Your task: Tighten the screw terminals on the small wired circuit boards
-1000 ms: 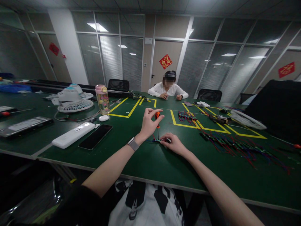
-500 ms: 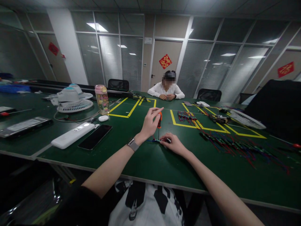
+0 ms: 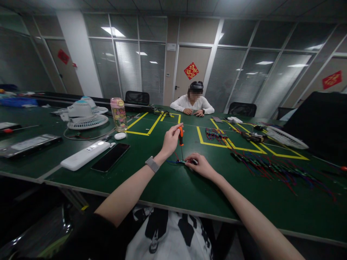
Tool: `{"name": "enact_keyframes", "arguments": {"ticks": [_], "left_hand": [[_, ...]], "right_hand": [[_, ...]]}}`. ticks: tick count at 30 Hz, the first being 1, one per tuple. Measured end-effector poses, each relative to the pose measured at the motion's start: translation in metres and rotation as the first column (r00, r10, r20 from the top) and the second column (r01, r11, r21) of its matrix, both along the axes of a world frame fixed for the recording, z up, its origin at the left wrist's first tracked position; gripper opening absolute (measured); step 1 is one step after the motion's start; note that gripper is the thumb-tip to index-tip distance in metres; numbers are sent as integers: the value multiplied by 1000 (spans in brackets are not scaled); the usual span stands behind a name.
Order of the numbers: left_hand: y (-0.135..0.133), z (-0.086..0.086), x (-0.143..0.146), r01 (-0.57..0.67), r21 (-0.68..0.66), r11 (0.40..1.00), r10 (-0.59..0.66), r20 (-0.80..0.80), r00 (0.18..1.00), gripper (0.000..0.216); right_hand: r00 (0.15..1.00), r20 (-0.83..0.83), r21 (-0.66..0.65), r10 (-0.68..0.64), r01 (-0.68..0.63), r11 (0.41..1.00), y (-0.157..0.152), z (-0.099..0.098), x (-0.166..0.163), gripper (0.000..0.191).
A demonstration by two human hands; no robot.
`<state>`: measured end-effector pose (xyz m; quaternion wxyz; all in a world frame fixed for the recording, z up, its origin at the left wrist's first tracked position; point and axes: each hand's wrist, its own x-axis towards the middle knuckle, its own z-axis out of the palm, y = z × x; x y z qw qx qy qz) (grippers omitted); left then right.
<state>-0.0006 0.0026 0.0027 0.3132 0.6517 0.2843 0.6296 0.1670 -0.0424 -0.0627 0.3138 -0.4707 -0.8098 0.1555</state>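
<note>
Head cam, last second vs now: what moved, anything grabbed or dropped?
The left hand shifted slightly left, and the orange-and-black-handled screwdriver now leans slightly left with it. Across the table, the white-sleeved co-worker's left hand moved inward. Nothing visibly grabbed or dropped. Unchanged: right hand at the small green circuit board, screwdriver tip down at it.
</note>
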Motion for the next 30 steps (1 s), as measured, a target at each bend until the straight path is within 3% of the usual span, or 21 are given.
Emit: {"name": "enact_keyframes", "arguments": {"ticks": [3, 9, 15, 17, 19, 23, 25, 27, 30], "left_hand": [[-1, 0, 2, 91, -5, 996, -91, 32, 995, 27], [-8, 2, 2, 52, 73, 996, -46, -72, 996, 20], [-5, 4, 2, 245, -34, 969, -245, 11, 969, 31], [-5, 2, 3, 191, -21, 981, -191, 1, 982, 30], [-6, 0, 3, 63, 45, 997, -60, -55, 997, 25], [-11, 1, 1, -101, 151, 983, 123, -145, 982, 19], [-10, 2, 0, -49, 133, 990, 67, -136, 988, 22], [-8, 3, 1, 93, 50, 994, -89, -78, 993, 28], [-3, 3, 3, 294, -79, 953, -291, 47, 956, 35]], "right_hand": [[1000, -3, 4, 0, 0, 1000, 0, 0, 0, 13], [1000, -10, 14, 3, -3, 1000, 1, -2, 0, 13], [1000, -2, 21, 5, -5, 1000, 0, -1, -1, 12], [1000, -2, 19, 4, -4, 1000, 1, -1, 0, 12], [1000, -3, 17, 4, -4, 1000, 1, -2, 0, 12], [1000, -4, 17, 6, -6, 1000, 2, -4, 1, 13], [1000, -3, 17, 8, -8, 1000, 2, -4, 1, 13], [1000, -2, 18, 9, -9, 1000, 2, -3, 1, 13], [1000, 0, 19, 10, -10, 1000, 2, -3, 1, 13]]}}
